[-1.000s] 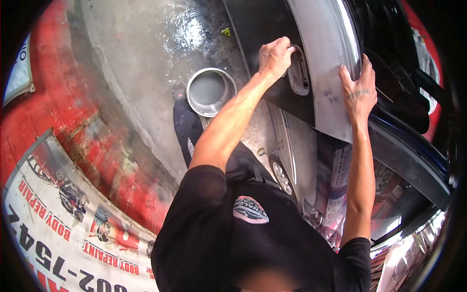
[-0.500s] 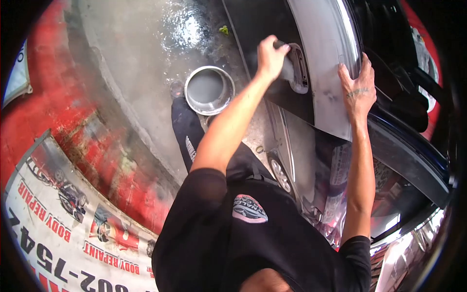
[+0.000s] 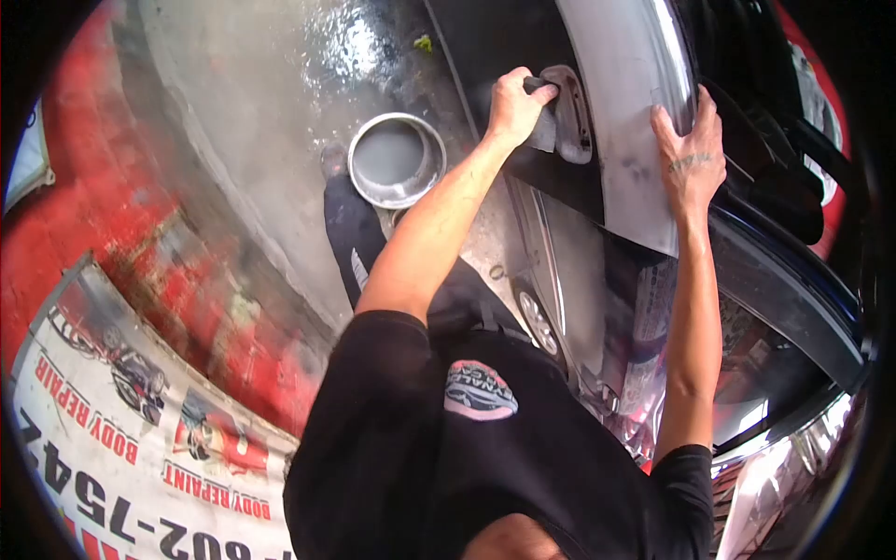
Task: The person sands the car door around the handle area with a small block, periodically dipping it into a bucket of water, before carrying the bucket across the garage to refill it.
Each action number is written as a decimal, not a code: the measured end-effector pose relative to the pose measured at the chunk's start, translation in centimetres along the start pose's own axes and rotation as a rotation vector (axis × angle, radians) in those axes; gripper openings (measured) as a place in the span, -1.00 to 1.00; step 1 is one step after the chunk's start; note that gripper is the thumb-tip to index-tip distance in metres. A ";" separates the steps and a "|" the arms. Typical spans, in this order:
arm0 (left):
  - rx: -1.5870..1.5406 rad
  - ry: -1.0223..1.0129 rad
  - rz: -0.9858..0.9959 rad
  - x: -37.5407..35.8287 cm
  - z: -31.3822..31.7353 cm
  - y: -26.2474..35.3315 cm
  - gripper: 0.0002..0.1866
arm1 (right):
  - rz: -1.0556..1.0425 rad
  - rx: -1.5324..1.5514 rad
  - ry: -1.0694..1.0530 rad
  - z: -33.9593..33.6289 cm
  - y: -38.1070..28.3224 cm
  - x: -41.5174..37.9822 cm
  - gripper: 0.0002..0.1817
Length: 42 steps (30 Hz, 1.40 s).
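My left hand (image 3: 513, 110) is closed around a dark-edged piece of sandpaper (image 3: 543, 133), its grey face hanging below my fingers. This sits right beside the oval door-handle recess (image 3: 571, 121), which is dull and grey with scuffed edges. My right hand (image 3: 689, 154) grips the upper edge of the car door (image 3: 630, 177), thumb on the matte grey band and fingers over the shiny ridge. Below the band the door is black; a few dark smudges mark the grey surface under my thumb.
A bucket of cloudy grey water (image 3: 396, 161) stands on the wet concrete floor (image 3: 271, 112) by my foot. A printed banner (image 3: 159, 429) lies against the red wall (image 3: 56, 224) on the left. The car window opening (image 3: 784, 373) is at the right, and a wheel (image 3: 538, 322) shows below.
The sandpaper's grey face now shows lower and more plainly beside the handle recess. My left hand has shifted slightly left; my right hand keeps its hold. The whole view has tilted a little.
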<state>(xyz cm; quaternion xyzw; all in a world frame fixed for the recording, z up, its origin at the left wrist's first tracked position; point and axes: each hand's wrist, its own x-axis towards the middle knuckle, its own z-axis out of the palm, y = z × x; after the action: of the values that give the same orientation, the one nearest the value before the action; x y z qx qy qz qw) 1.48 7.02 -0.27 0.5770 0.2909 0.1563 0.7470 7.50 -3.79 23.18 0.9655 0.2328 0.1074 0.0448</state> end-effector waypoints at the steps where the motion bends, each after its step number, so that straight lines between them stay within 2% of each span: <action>1: -0.006 -0.041 -0.020 -1.0 0.0 -0.4 -0.72 | 0.001 0.004 -0.011 0.0 -0.1 -0.3 -0.19; 2: -0.029 0.007 0.125 -2.6 0.7 -0.4 -0.75 | 0.011 -0.005 0.000 0.1 -0.2 0.0 -0.19; 5: -0.068 -0.108 0.034 -6.8 1.5 -0.5 -0.76 | 0.002 -0.005 0.011 0.4 0.3 0.0 -0.19; 7: 0.049 -0.230 0.025 -5.0 0.6 -0.6 -0.70 | 0.016 -0.010 -0.009 0.4 0.4 0.2 -0.19; 9: 0.130 -0.248 0.052 -2.7 -0.1 -0.9 -0.70 | 0.001 -0.015 -0.001 0.6 0.7 0.3 -0.19; 10: -0.021 -0.114 -0.034 -1.9 0.2 -0.4 -0.71 | -0.002 -0.016 0.009 0.8 0.8 0.1 -0.19; 11: 0.001 -0.082 -0.095 -0.9 0.1 0.1 -0.75 | 0.003 -0.016 0.009 0.9 0.6 0.2 -0.19; 15: -0.072 -0.173 0.118 -6.0 1.0 -0.4 -0.77 | 0.006 -0.007 0.008 0.7 0.3 0.1 -0.18; 16: -0.151 -0.110 0.017 -6.6 1.4 -0.1 -0.79 | 0.011 -0.015 0.006 0.7 0.1 0.1 -0.18; 19: 0.011 -0.075 0.030 -4.3 0.9 -0.4 -0.77 | 0.020 -0.040 -0.004 0.4 0.5 0.1 -0.18; 20: 0.033 0.035 -0.041 -1.7 1.1 -1.5 -0.72 | 0.019 -0.037 -0.013 0.6 0.5 0.2 -0.18; 21: -0.023 0.072 0.030 1.1 0.7 -0.9 -0.70 | 0.017 -0.038 -0.010 0.7 0.6 0.3 -0.18; 24: 0.007 -0.044 0.026 1.6 -0.5 -0.9 -0.70 | -0.019 -0.050 0.014 1.1 1.0 -0.3 -0.17; 25: -0.003 0.023 0.028 0.8 0.5 -1.8 -0.69 | -0.010 -0.039 0.015 1.2 0.9 0.0 -0.17; 29: -0.007 -0.039 -0.051 -3.1 0.5 -0.8 -0.67 | 0.007 -0.038 -0.005 0.6 0.5 0.1 -0.17; 31: 0.011 -0.029 0.056 -1.4 -0.1 -0.6 -0.68 | 0.029 -0.029 -0.018 0.4 0.1 0.1 -0.17; 32: 0.021 0.054 -0.034 1.0 0.2 -1.8 -0.67 | 0.014 -0.025 -0.009 0.5 0.2 0.1 -0.16; 33: -0.043 0.044 -0.028 2.2 -1.0 0.7 -0.66 | 0.003 -0.026 0.000 0.5 0.4 0.1 -0.16; 35: -0.022 0.108 0.079 2.2 -0.8 -1.0 -0.65 | -0.005 -0.033 0.005 0.7 0.6 0.4 -0.16; 38: 0.006 0.023 0.000 -1.2 0.4 -1.5 -0.67 | -0.001 -0.026 0.016 0.8 0.4 0.2 -0.17; 39: -0.008 0.025 0.069 -2.4 0.9 -1.9 -0.68 | 0.000 -0.024 0.010 0.6 0.3 0.0 -0.17; 42: 0.064 0.011 0.035 -1.4 0.1 -1.1 -0.67 | 0.024 -0.030 -0.004 0.3 -0.2 0.0 -0.18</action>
<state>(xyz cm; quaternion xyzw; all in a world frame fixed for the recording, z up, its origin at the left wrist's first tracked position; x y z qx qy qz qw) 0.33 5.84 -0.94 0.6048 0.2896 0.1629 0.7238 7.46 -3.68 22.88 0.9677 0.2196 0.1096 0.0583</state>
